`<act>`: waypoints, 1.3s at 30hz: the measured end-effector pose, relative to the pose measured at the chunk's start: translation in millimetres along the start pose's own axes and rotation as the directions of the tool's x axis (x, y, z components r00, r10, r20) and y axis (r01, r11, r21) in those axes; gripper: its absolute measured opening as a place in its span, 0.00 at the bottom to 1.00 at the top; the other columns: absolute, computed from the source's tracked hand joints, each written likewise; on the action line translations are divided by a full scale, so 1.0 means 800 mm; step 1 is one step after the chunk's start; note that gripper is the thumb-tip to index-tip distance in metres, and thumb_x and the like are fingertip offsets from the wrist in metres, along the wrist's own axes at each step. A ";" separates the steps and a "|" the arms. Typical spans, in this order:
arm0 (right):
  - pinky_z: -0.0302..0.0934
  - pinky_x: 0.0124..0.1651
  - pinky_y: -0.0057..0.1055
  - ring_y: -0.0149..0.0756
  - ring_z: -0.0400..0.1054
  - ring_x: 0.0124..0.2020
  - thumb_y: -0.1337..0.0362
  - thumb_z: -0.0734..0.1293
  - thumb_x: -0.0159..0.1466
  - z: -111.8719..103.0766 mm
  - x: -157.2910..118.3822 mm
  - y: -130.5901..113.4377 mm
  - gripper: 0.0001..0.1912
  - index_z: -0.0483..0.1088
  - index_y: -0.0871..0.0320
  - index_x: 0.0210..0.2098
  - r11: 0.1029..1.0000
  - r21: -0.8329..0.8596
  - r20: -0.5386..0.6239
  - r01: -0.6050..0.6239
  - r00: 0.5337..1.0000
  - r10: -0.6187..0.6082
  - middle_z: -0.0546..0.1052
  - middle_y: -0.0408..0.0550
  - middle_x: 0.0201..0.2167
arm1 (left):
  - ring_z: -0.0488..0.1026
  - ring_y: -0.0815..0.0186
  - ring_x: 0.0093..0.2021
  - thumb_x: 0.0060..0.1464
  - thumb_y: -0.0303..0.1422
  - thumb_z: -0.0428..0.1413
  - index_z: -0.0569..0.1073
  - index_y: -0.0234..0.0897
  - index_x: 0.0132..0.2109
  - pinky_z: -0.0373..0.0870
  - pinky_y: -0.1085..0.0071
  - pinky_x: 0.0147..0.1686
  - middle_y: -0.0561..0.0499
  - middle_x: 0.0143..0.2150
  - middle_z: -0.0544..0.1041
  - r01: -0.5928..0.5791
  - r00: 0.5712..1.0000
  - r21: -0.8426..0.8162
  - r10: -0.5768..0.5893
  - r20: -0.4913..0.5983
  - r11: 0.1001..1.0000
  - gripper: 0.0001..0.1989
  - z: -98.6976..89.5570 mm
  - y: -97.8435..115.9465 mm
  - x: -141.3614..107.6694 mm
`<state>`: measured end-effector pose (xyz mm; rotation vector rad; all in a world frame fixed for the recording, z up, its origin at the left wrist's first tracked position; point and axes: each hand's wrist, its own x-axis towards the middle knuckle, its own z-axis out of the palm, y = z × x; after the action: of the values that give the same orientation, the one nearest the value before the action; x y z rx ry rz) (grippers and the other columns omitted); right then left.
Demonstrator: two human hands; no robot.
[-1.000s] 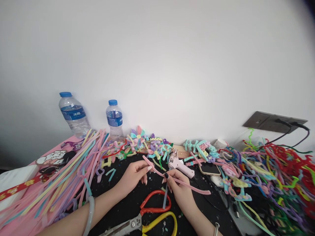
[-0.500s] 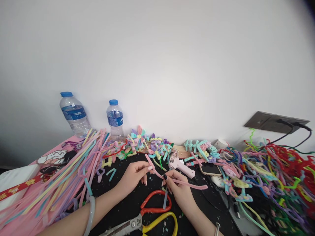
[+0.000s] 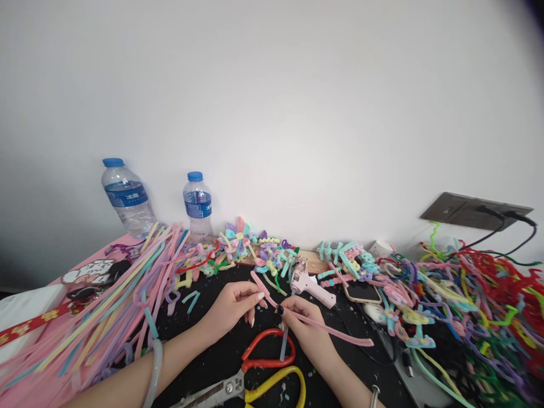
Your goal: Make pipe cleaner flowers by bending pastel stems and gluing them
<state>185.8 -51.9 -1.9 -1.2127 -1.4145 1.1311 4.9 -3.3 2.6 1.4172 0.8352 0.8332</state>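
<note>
A fuzzy pink pipe cleaner (image 3: 335, 332) stretches between my two hands above the black work surface. My left hand (image 3: 232, 311) pinches it near its upper left end between thumb and fingers. Close by on the right, my right hand (image 3: 306, 326) is closed on its middle, with the long tail running out to the lower right. Under my right fingers passes a translucent stick (image 3: 284, 344), partly hidden. It lies over the red handle of the scissors (image 3: 229, 388), which have one red and one yellow handle. A pale pink glue gun (image 3: 314, 290) rests just beyond my right hand.
Pastel pipe cleaners (image 3: 106, 323) lie bundled at left; a tangle of coloured ones (image 3: 488, 317) fills the right. Finished flower shapes (image 3: 238, 235) line the back. Two water bottles (image 3: 198, 204) stand by the wall. A phone (image 3: 362, 292) and a white mouse (image 3: 374, 313) lie right of the glue gun.
The pink pipe cleaner's right tail now reaches farther right and lower. My right hand has shifted slightly left, nearer my left hand, which stays almost in place.
</note>
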 end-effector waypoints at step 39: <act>0.45 0.22 0.26 0.26 0.53 0.17 0.61 0.64 0.60 -0.006 0.003 0.009 0.12 0.68 0.60 0.23 0.993 0.112 0.004 -0.048 0.999 0.047 0.64 0.38 0.14 | 0.66 0.75 0.16 0.50 0.33 0.55 0.75 0.30 0.36 0.63 0.77 0.18 0.49 0.30 0.76 0.001 0.999 0.001 -0.001 0.051 1.000 0.10 0.002 -0.014 0.002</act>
<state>191.3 -48.3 -7.8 -1.1715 -1.3112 1.2278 6.8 -2.9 -8.4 1.4324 0.7979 0.7929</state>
